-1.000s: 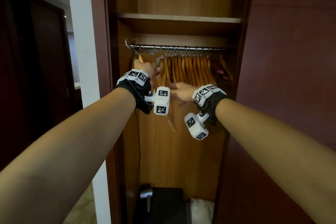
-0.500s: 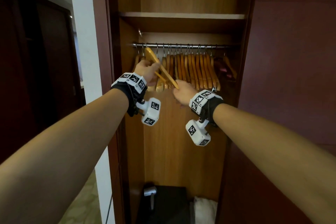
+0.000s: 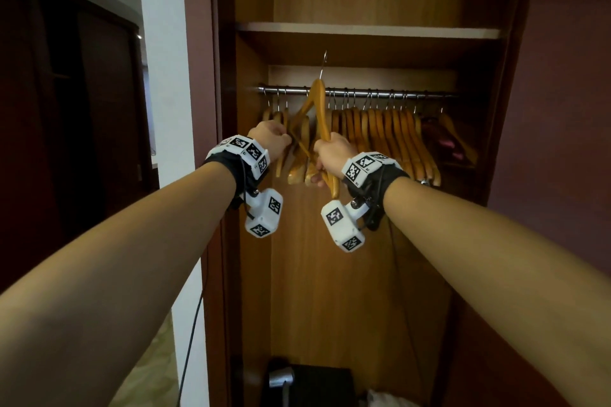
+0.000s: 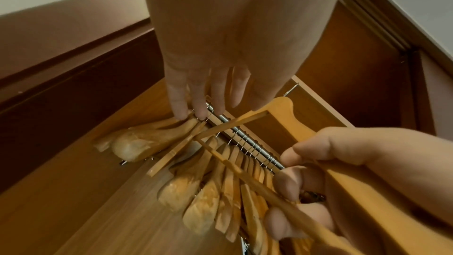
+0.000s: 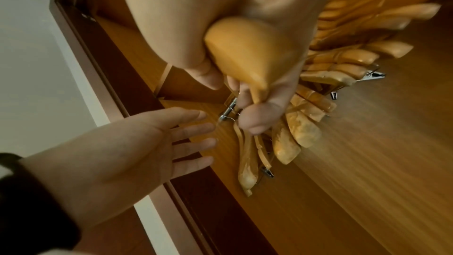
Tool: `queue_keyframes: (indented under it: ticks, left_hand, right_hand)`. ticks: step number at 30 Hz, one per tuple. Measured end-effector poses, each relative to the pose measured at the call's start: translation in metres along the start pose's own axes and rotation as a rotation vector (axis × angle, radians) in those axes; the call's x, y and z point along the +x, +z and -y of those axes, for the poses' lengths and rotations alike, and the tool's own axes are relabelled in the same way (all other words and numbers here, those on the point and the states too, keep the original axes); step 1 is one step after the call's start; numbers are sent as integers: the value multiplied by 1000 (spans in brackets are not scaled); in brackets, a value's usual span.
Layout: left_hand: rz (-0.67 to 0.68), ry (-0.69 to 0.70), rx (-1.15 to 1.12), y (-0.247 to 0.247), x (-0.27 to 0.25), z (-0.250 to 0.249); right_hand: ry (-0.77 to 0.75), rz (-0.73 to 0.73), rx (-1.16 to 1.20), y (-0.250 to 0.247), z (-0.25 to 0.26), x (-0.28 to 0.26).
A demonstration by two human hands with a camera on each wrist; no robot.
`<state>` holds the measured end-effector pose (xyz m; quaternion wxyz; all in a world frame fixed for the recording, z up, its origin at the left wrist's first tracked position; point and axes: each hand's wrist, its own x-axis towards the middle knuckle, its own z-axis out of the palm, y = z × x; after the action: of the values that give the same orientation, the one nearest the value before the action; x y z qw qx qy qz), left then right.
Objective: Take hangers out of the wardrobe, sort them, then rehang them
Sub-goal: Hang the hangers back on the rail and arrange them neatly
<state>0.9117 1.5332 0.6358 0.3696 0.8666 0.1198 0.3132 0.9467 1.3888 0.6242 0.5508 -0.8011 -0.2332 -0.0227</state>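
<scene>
The lifted hanger stands tilted with its hook above the rail, freed for removal. The right hand grips its arm; the left hand, fingers straight, steadies hangers still hung below the rail.

We see one wooden hanger lifted off the rail, metal hook up (tilted), above our right hand's grip; the remaining hangers hang packed along the rail beyond it.
</scene>
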Motion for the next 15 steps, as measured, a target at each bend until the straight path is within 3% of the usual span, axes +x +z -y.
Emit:
queue_keyframes:
  ticks: [15]
  left_hand:
    - [171, 85, 214, 19, 115, 51]
  right_hand:
    - [167, -43, 69, 59, -4, 105]
